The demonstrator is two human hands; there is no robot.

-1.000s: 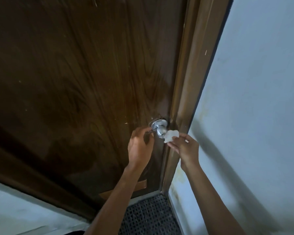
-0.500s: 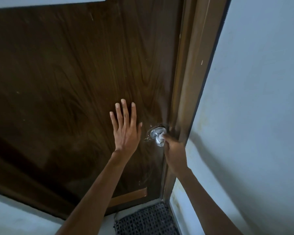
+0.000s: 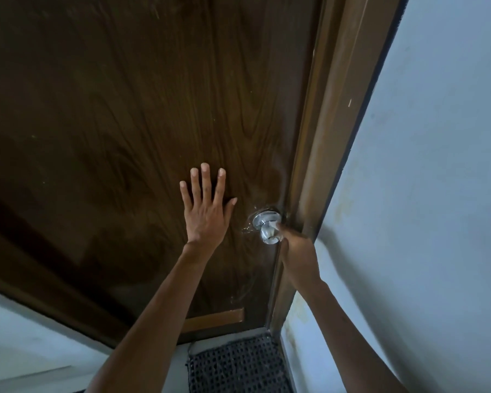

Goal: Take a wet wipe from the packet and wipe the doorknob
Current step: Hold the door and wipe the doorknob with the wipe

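Doorknob point(image 3: 268, 235): round polished metal ball on a circular plate, set near the door's edge beside the frame point(image 3: 323, 137)
Left hand point(image 3: 206, 207): open, fingers straight and spread, palm flat on the door point(image 3: 111, 109) just left of the knob, likely bracing the panel against the rubbing
Right hand point(image 3: 298, 251): fingertips pinch the wet wipe point(image 3: 273, 223) and press it to the knob's neck; blurred, so probably mid-stroke
Wipe: small white crumpled scrap, mostly hidden by the fingers
Door surface: dark wood-grain veneer, smooth, faintly smeared
Floor mat point(image 3: 238, 364): dark open weave at the threshold
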